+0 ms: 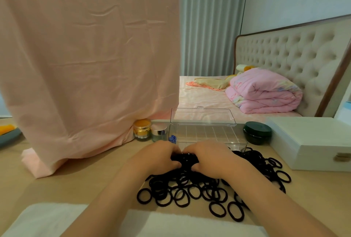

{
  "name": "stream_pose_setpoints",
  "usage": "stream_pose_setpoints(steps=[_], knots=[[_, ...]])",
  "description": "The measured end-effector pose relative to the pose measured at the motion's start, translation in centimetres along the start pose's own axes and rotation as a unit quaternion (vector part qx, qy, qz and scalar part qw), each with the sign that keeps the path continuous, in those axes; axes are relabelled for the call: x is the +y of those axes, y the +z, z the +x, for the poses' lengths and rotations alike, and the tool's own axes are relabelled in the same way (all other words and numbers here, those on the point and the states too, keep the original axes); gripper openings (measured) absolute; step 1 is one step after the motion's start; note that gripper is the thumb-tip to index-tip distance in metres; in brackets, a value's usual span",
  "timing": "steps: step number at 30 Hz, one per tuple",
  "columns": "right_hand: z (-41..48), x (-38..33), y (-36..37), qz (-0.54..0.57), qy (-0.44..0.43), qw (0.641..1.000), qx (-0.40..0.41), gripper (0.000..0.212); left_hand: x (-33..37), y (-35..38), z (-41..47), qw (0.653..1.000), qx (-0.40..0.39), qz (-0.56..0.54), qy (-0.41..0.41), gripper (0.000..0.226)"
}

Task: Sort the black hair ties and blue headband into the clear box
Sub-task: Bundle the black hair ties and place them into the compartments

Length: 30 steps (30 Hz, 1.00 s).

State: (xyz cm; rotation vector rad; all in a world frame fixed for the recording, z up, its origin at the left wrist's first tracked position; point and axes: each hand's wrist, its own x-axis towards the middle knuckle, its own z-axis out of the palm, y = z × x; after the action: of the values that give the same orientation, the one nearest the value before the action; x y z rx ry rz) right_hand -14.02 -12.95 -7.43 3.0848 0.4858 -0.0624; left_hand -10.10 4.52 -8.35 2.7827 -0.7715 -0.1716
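Left hand [159,156] and right hand [211,157] bunch fuzzy hair ties [184,159].

blue headband [172,139] showing only a sliver behind left hand [157,157], black hair ties [190,189] lying partly covered under right hand [210,157], white case [313,139] running off right edge

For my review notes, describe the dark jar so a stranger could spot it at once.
Start at the large white box on the right of the desk. Just left of it, beside the open clear box, stands the dark green jar. Unlike the yellow-lidded jar and silver-lidded jar on the clear box's left, it is squat and dark all over.
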Motion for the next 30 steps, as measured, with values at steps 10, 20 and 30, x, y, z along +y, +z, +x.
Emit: stream_pose_setpoints(steps=[10,20,30], knots=[[-0.3,1.4,-1.3,0.19,0.04,0.979,0.062,0.021,-0.1,-1.3,-0.4,0.99,0.013,-0.138,0.017,0.038],[-0.9,1.5,-2.6,0.544,0.073,0.83,0.097,0.024,0.4,-1.2,0.0,0.91,0.036,-0.414,0.01,0.024],[-1.2,2.3,-2.7,0.635,0.045,0.771,0.026,0.026,-0.3,-1.3,-0.1,0.815,-0.017,-0.578,-0.022,0.016]])
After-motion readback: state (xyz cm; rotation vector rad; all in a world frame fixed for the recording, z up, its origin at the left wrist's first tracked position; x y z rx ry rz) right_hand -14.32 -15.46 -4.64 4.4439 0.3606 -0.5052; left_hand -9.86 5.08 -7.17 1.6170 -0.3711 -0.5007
